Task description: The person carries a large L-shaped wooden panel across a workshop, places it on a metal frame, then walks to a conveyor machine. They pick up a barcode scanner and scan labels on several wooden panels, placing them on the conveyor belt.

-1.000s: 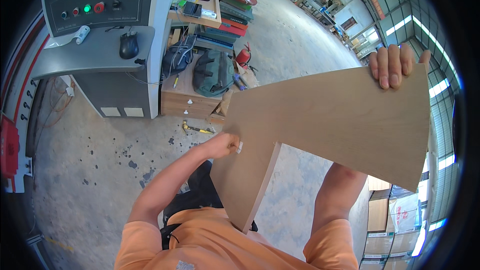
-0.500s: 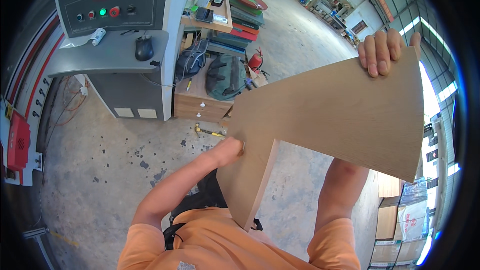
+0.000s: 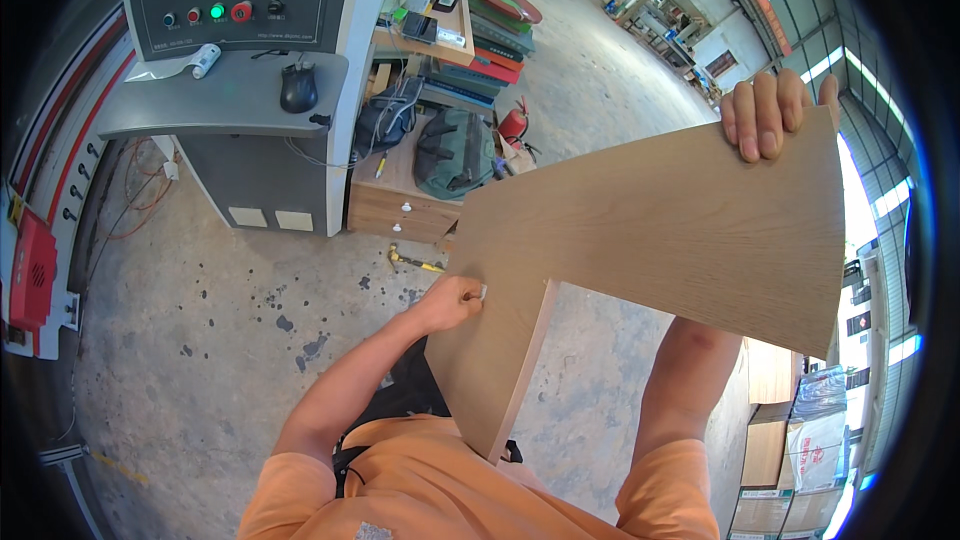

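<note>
gripping the far right end, the right hand (image 3: 765, 120) has its fingers hooked over the upper edge, close to the upper right corner, clamped on the l-shaped wooden board (image 3: 650, 220). and over on the other side, the left hand (image 3: 448, 304) is curled tight, a small pale scrap (image 3: 483, 292) pinched at its fingertips; what that is, i cannot tell. it sits right by the board's left edge, so the board lies to its right, long axis slanting up toward the right hand. the left is the nearer hand to the notch's inner corner and to the short leg, which drops toward the orange shirt (image 3: 430, 470). further out, a hammer (image 3: 415, 260) lies on the floor (image 3: 240, 360), just off the drawer cabinet's (image 3: 380, 202) front edge; a black mouse (image 3: 298, 88) rests near the right end of the grey console shelf (image 3: 200, 110).
</note>
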### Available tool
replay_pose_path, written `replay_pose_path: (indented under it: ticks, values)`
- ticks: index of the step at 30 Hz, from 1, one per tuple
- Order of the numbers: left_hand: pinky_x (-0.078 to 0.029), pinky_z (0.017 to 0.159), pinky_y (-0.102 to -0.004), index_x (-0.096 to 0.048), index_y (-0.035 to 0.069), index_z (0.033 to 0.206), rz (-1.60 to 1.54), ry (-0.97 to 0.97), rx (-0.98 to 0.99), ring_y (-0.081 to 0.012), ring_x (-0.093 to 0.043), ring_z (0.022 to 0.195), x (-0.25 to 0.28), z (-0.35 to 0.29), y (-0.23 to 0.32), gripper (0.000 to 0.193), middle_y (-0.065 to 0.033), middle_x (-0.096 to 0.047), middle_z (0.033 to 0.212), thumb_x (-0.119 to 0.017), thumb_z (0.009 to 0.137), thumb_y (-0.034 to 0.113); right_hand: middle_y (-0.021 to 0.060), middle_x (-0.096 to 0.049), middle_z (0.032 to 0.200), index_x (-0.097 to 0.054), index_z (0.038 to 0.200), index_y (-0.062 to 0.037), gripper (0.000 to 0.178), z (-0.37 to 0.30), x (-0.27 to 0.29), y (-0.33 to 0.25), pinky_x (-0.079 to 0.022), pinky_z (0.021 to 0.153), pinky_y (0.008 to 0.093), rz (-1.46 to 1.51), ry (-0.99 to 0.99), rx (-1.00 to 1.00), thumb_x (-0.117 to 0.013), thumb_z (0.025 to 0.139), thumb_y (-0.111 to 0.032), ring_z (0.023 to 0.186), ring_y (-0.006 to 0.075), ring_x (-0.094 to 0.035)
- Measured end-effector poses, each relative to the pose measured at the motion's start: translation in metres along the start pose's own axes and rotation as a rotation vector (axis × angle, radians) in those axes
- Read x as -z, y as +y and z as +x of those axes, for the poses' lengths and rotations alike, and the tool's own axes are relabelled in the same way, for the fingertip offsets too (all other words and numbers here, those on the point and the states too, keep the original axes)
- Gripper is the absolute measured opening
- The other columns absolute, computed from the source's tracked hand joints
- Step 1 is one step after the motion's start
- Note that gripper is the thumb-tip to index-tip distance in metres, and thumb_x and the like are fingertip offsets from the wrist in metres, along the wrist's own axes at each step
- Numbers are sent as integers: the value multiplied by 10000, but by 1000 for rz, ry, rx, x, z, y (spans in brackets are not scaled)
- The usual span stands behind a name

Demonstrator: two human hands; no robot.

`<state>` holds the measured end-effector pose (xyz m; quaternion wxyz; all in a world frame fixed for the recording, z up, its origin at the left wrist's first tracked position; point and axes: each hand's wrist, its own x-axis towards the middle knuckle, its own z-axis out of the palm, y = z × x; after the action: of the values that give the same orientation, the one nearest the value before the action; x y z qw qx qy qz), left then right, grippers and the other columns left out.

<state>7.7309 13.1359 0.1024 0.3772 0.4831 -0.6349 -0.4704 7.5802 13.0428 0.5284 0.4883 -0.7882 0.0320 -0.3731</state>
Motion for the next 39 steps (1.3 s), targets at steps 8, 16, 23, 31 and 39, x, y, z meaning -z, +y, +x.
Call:
replay_pose_path:
  ticks: [8, 16, 23, 31, 39]
  values:
    - [-431, 566, -378, -552, -24, 711, -97, 201, 14, -244, -515, 579, -15, 7, -14, 211, -164, -554, 631, -624, 771, 165, 29, -478, 492, -426, 610, -177, 614, -6, -26, -12, -486, 508, 295, -35, 223, -28, -93, 1060, -431, 427, 171, -496]
    - [-458, 571, -380, -618, -18, 730, 138, 519, 143, -211, -609, 616, 31, -53, -79, 146, -168, -615, 659, -609, 745, 127, 43, -494, 494, -429, 604, -176, 637, -1, -16, -26, -502, 514, 303, -54, 90, 42, -73, 1056, -449, 431, 177, -522]
    - [-513, 697, -333, -669, -23, 837, -250, 320, 295, -192, -661, 741, 32, -70, -109, 214, -124, -695, 770, -666, 811, 189, 43, -485, 479, -436, 609, -159, 669, -1, -18, -39, -525, 502, 276, -96, 130, -41, -48, 1042, -489, 435, 175, -533]
    - [-466, 812, -313, -647, 7, 1064, -324, 13, 19, -142, -588, 898, -43, 29, -21, 350, -90, -660, 947, -713, 857, 282, 80, -479, 474, -429, 595, -135, 686, -17, -9, -39, -489, 453, 292, 11, 132, -11, -56, 1039, -502, 416, 211, -511]
    - [-439, 640, -290, -685, 18, 760, -373, -70, -23, -103, -553, 683, -58, 26, -29, 177, -17, -629, 666, -692, 834, 179, 111, -436, 440, -396, 567, -105, 702, -40, 6, -38, -434, 396, 342, 114, 160, 8, -45, 1039, -489, 368, 257, -440]
